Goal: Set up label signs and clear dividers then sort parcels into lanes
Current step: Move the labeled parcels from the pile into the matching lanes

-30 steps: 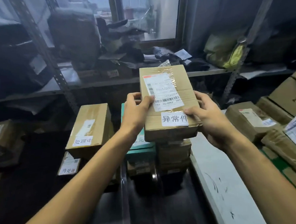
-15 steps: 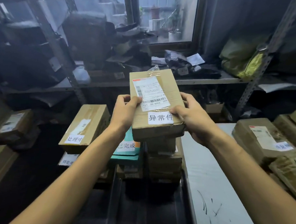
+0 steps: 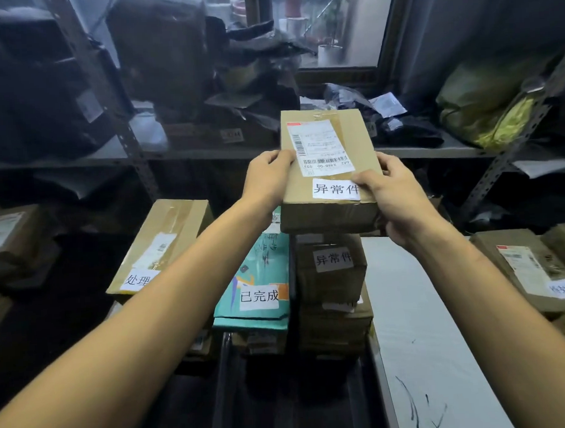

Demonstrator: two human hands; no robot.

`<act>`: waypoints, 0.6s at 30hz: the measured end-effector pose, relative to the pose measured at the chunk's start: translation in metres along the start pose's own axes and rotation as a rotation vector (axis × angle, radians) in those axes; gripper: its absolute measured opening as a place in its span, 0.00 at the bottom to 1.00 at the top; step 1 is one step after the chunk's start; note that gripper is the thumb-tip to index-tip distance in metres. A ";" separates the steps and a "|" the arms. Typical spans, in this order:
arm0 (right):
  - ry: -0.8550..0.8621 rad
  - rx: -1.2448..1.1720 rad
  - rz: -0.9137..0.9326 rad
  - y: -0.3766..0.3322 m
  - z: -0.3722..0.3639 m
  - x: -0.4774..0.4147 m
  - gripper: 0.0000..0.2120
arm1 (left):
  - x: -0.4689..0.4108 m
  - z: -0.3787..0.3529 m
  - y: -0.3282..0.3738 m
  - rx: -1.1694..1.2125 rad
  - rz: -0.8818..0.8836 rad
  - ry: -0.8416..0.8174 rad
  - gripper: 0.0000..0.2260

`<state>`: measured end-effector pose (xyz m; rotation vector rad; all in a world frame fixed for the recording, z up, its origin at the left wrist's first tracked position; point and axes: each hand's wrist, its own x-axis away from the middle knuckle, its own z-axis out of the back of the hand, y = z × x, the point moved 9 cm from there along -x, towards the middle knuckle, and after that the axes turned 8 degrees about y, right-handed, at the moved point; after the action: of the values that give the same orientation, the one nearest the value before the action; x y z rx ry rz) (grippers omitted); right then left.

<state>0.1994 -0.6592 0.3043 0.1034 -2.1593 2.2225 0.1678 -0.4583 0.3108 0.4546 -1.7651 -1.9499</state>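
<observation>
Two hands hold one cardboard parcel [image 3: 330,175] level over the right-hand stack of boxes [image 3: 333,296]. The stack's top box bears the same 异常件 sign [image 3: 333,258] as the parcel's own sign [image 3: 336,188]. That match is probably why it hangs here, ready for this lane.

The left hand [image 3: 266,178] grips the left edge, thumb on top, fingers curled underneath out of sight. The right hand [image 3: 391,198] wraps the right edge, thumb pressed on the sign's end. Holding both sides keeps the parcel square for stacking. The teal parcel [image 3: 254,258] beside it, marked 已完成, heads a separate lane.
</observation>
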 end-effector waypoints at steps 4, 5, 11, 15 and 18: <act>0.025 0.070 -0.025 0.015 0.008 -0.010 0.22 | -0.011 -0.016 -0.020 -0.064 0.038 -0.026 0.12; 0.025 0.113 -0.032 0.021 0.009 -0.010 0.22 | -0.011 -0.019 -0.029 -0.078 0.057 -0.032 0.13; -0.011 0.346 -0.030 0.055 0.007 -0.002 0.23 | -0.001 -0.024 -0.081 -0.235 0.136 -0.059 0.13; 0.000 0.356 -0.021 0.054 0.008 -0.003 0.22 | -0.004 -0.023 -0.077 -0.239 0.119 -0.050 0.13; 0.009 0.354 -0.032 0.055 0.011 0.001 0.22 | -0.001 -0.024 -0.077 -0.254 0.129 -0.068 0.13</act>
<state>0.1940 -0.6719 0.2500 0.1362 -1.7233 2.5533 0.1725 -0.4725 0.2315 0.1856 -1.5175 -2.0807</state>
